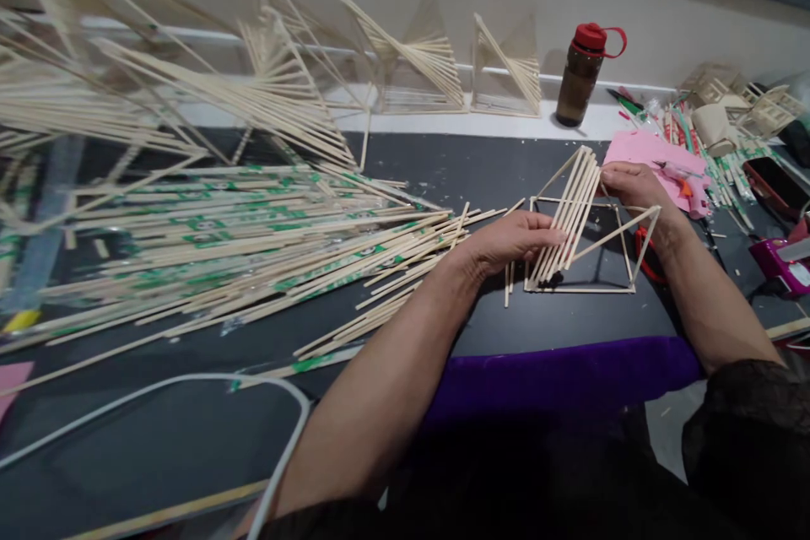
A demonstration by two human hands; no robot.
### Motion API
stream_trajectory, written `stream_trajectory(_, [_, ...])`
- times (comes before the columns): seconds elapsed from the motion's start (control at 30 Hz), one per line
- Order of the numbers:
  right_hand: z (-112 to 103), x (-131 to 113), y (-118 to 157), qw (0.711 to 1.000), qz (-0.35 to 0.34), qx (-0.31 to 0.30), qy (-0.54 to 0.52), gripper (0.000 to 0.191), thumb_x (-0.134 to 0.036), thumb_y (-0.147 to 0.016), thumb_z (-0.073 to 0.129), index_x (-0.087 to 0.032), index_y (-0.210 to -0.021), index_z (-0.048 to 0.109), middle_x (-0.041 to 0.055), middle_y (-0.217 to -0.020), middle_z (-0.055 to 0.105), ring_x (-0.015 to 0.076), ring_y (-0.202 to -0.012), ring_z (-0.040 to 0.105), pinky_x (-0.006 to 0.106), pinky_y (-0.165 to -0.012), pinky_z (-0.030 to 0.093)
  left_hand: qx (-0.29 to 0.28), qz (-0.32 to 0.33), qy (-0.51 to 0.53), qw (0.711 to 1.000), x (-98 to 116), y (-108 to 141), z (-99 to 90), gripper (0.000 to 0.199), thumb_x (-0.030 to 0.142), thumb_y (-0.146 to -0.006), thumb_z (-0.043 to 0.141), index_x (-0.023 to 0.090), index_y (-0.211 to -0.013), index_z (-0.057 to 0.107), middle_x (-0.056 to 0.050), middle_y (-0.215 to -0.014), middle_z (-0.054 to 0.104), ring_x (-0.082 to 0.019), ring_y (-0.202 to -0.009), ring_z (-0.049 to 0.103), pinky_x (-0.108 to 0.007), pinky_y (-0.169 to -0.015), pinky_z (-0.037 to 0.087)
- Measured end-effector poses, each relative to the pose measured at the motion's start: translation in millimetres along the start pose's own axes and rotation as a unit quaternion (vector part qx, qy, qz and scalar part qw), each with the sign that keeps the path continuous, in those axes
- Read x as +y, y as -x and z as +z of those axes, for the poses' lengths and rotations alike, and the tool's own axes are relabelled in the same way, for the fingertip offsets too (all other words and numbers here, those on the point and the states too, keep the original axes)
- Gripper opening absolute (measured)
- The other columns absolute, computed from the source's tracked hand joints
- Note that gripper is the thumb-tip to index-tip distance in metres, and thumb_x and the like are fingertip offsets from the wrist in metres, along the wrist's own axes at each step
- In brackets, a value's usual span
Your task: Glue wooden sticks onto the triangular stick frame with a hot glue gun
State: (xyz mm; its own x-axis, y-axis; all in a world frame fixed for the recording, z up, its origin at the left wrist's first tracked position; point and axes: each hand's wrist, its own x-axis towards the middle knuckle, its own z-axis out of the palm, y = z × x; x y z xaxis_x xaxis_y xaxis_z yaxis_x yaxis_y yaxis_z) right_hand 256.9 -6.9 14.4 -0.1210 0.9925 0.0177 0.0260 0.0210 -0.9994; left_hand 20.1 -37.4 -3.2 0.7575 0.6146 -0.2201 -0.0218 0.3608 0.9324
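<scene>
A small frame of thin wooden sticks (579,291) stands on the dark table in front of me. Several sticks slant side by side across it in a fan-like row. My left hand (519,238) is closed at the row's lower left, fingers and thumb pressed on the sticks. At the upper right end of the row, my right hand (633,186) pinches the sticks with its fingertips; part of its grip is hidden. Left of the frame lies a big pile of loose wooden sticks (354,266), some in clear and green wrapping.
Finished stick structures (418,59) stand along the wall. A brown bottle (579,76) with a red lid is behind the frame. Rightward lie a pink sheet (633,153), a phone (775,186) and a purple device (785,266). A white cable (190,377) curves at front left.
</scene>
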Motion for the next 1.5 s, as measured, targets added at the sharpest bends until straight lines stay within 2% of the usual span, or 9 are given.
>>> stream_trajectory(0.13, [1.5,-1.7,2.4,1.000,0.011,-0.004,-0.012,0.025,-0.040,-0.061,0.083,-0.018,-0.067,0.073,0.0018,-0.062,0.066,0.0151,-0.060,0.061,0.028,-0.061,0.048,-0.004,-0.008,-0.013,1.000,-0.2,-0.8,0.8,0.023,0.032,-0.068,0.079,0.012,-0.078,0.071,-0.007,-0.072,0.071,-0.013,-0.059,0.062,-0.025,-0.055,0.042])
stream_trajectory(0.37, [4.6,-3.4,4.0,1.000,0.008,-0.002,-0.007,0.024,-0.039,-0.063,0.081,-0.018,-0.063,0.068,0.0013,-0.061,0.062,0.0145,-0.057,0.057,0.031,-0.063,0.049,-0.027,-0.022,-0.006,0.999,2.1,-1.1,7.0,0.018,0.016,-0.062,0.079,0.014,-0.076,0.069,-0.004,-0.070,0.071,-0.014,-0.064,0.065,-0.030,-0.069,0.049])
stream_trajectory(0.7, [1.0,0.3,0.4,1.000,-0.015,-0.016,-0.009,0.021,-0.038,-0.066,0.078,-0.020,-0.066,0.067,0.0051,-0.070,0.067,0.0213,-0.073,0.066,0.037,-0.073,0.051,-0.028,-0.016,-0.016,0.999,1.5,-1.0,7.3,0.015,0.017,-0.061,0.079,0.014,-0.070,0.068,-0.002,-0.067,0.070,-0.014,-0.062,0.063,-0.029,-0.067,0.049])
stream_trajectory(0.83, [3.3,-0.7,1.3,1.000,-0.015,-0.016,-0.012,0.021,-0.040,-0.066,0.076,-0.020,-0.069,0.069,0.0054,-0.072,0.068,0.0220,-0.075,0.066,0.038,-0.077,0.052,-0.014,-0.023,-0.014,1.000,2.2,0.6,8.7,0.017,0.020,-0.059,0.080,0.014,-0.070,0.067,-0.003,-0.065,0.070,-0.014,-0.059,0.063,-0.028,-0.061,0.047])
stream_trajectory(0.93, [1.9,-1.0,-0.5,0.999,-0.034,0.008,-0.019,0.023,-0.040,-0.066,0.075,-0.020,-0.077,0.072,0.0042,-0.075,0.069,0.0190,-0.073,0.064,0.034,-0.074,0.051,-0.003,-0.030,-0.013,0.999,3.0,1.1,9.0,0.018,0.021,-0.059,0.079,0.014,-0.071,0.068,-0.003,-0.065,0.070,-0.014,-0.060,0.063,-0.028,-0.061,0.046])
stream_trajectory(1.03, [-3.7,-0.2,-5.3,0.995,-0.059,0.071,-0.024,0.028,-0.039,-0.063,0.076,-0.021,-0.085,0.072,0.0025,-0.080,0.070,0.0159,-0.073,0.063,0.031,-0.073,0.050,-0.005,-0.028,-0.026,0.999,4.0,1.6,8.4,0.018,0.022,-0.059,0.079,0.014,-0.070,0.068,-0.004,-0.066,0.070,-0.014,-0.061,0.063,-0.028,-0.063,0.047])
stream_trajectory(1.17, [-11.5,2.7,-11.0,0.985,-0.084,0.148,-0.013,0.020,-0.038,-0.064,0.073,-0.021,-0.072,0.064,0.0005,-0.073,0.066,0.0131,-0.067,0.059,0.028,-0.069,0.048,-0.007,-0.020,-0.032,0.999,3.6,2.3,7.0,0.019,0.023,-0.059,0.079,0.014,-0.072,0.069,-0.004,-0.067,0.070,-0.014,-0.060,0.062,-0.028,-0.061,0.046])
stream_trajectory(1.33, [-10.2,6.0,-11.9,0.986,-0.091,0.140,-0.018,0.022,-0.039,-0.070,0.071,-0.021,-0.064,0.060,-0.0002,-0.066,0.062,0.0114,-0.061,0.055,0.026,-0.063,0.045,0.032,-0.004,-0.008,0.999,1.7,0.1,7.5,0.023,0.027,-0.063,0.079,0.013,-0.079,0.069,-0.004,-0.070,0.070,-0.012,-0.059,0.060,-0.026,-0.059,0.045])
stream_trajectory(1.5, [-4.4,5.5,-8.7,0.986,-0.108,0.123,0.033,0.020,-0.034,-0.074,0.066,-0.022,-0.059,0.060,0.0007,-0.067,0.063,0.0134,-0.065,0.055,0.028,-0.068,0.044,0.083,0.002,-0.006,0.997,0.7,-3.3,10.4,0.022,0.030,-0.065,0.078,0.014,-0.075,0.066,-0.003,-0.066,0.067,-0.011,-0.056,0.058,-0.025,-0.055,0.042])
